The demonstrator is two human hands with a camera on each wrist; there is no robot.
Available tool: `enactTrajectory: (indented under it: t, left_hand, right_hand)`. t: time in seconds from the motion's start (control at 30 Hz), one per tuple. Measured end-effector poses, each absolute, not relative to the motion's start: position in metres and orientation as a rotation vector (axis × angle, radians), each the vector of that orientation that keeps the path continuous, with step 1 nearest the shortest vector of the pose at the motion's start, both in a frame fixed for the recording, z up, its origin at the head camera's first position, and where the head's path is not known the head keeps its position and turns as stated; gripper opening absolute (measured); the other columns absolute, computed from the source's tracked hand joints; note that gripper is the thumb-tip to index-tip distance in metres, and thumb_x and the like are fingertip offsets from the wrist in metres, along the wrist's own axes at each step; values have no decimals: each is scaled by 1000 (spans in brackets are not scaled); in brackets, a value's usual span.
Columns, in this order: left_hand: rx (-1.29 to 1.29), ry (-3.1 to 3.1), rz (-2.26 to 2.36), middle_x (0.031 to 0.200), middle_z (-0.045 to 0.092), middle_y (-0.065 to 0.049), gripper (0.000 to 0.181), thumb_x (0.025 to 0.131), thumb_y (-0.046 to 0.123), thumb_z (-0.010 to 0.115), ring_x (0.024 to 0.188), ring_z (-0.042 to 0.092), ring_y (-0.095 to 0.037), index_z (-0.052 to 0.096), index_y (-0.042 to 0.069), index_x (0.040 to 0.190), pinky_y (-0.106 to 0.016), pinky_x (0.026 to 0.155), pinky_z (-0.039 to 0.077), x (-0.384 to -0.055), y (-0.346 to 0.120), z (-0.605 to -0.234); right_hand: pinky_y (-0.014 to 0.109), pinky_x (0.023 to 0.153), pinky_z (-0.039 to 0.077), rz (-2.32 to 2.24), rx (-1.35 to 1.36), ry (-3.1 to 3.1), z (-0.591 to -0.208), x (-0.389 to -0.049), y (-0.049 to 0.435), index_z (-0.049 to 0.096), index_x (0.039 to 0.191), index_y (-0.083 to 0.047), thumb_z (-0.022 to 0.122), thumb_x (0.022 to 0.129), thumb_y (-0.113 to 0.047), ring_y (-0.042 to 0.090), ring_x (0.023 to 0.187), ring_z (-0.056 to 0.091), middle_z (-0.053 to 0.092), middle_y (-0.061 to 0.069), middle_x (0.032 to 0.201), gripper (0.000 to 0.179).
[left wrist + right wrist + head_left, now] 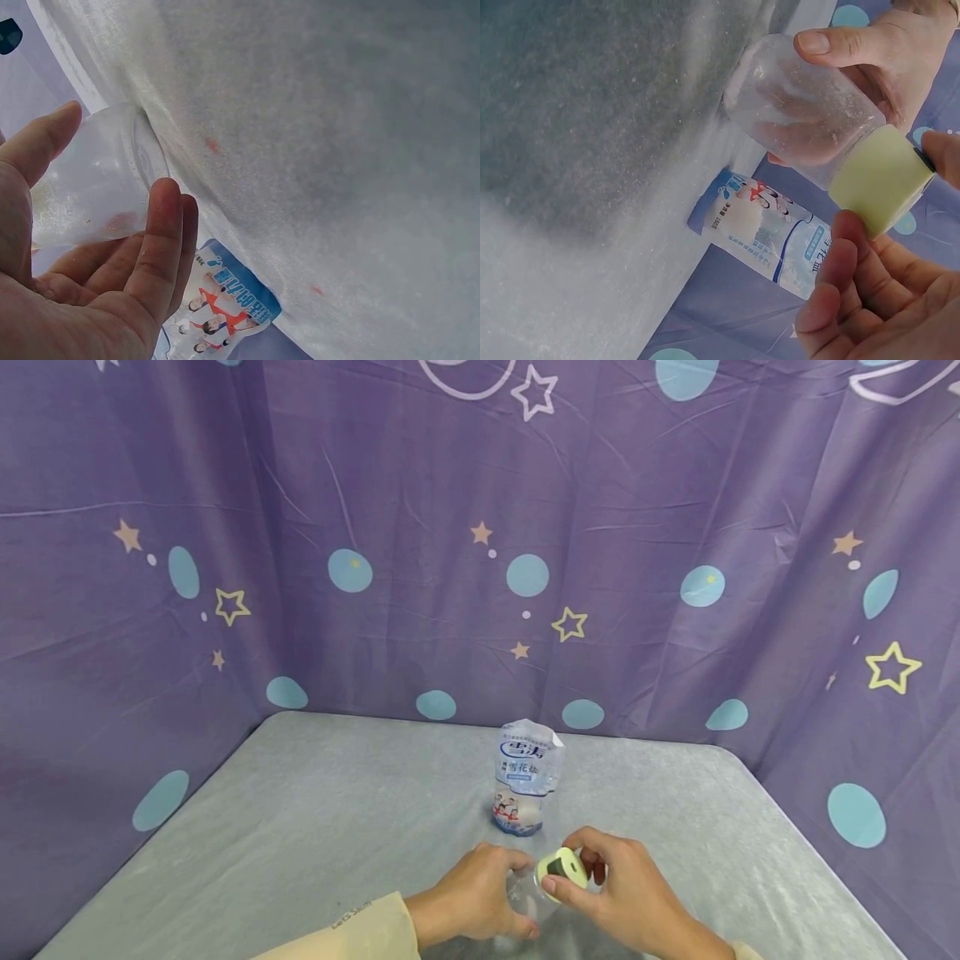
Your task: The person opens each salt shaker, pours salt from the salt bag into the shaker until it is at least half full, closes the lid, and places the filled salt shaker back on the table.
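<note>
A clear seasoning jar (528, 893) with a pale yellow-green lid (877, 176) is at the near side of the table, tilted with its lid toward the right. My left hand (480, 893) holds the jar's body, thumb on one side and fingers round the other, as the left wrist view shows. My right hand (630, 893) pinches the lid between thumb and fingertips. Inside, the jar (97, 172) looks see-through, with a few specks on its wall. Just beyond the hands stands a blue and white salt pouch (525, 781), its top edge crumpled.
A light grey cloth covers the table (360, 802). Behind it and at both sides hangs a purple curtain (420, 635) printed with stars and blue spots. The table's back edge runs a short way behind the pouch.
</note>
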State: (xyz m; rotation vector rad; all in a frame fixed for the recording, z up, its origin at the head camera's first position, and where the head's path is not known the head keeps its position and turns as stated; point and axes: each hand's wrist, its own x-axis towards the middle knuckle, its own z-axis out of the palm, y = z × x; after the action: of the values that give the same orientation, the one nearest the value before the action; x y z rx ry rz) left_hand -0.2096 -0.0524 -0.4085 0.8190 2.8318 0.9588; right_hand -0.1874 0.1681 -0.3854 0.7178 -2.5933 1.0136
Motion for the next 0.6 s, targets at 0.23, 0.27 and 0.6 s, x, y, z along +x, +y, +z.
enactTrajectory:
  t: [0.23, 0.27, 0.6]
  left_hand:
    - [824, 2810, 976, 92, 70, 15, 55, 60, 33, 100, 78, 58, 1, 77, 19, 109, -24, 71, 51, -210, -52, -407]
    - [826, 2809, 977, 92, 69, 15, 55, 60, 33, 100, 78, 58, 1, 77, 19, 108, -24, 71, 50, -210, -52, -407]
    - [848, 2813, 969, 91, 70, 16, 55, 61, 33, 100, 78, 58, 2, 77, 19, 109, -23, 70, 50, -210, -53, -408]
  right_hand:
    - [22, 55, 43, 997, 737, -2598, -385, -188, 169, 66, 97, -34, 83, 85, -46, 2, 62, 50, 54, -16, 70, 25]
    - [22, 55, 43, 997, 747, -2590, -385, -188, 169, 66, 98, -34, 83, 85, -45, 3, 63, 50, 54, -16, 71, 24]
    - [23, 61, 45, 928, 881, -2465, -388, -189, 171, 66, 105, -31, 88, 81, -28, 1, 72, 52, 59, -20, 83, 33]
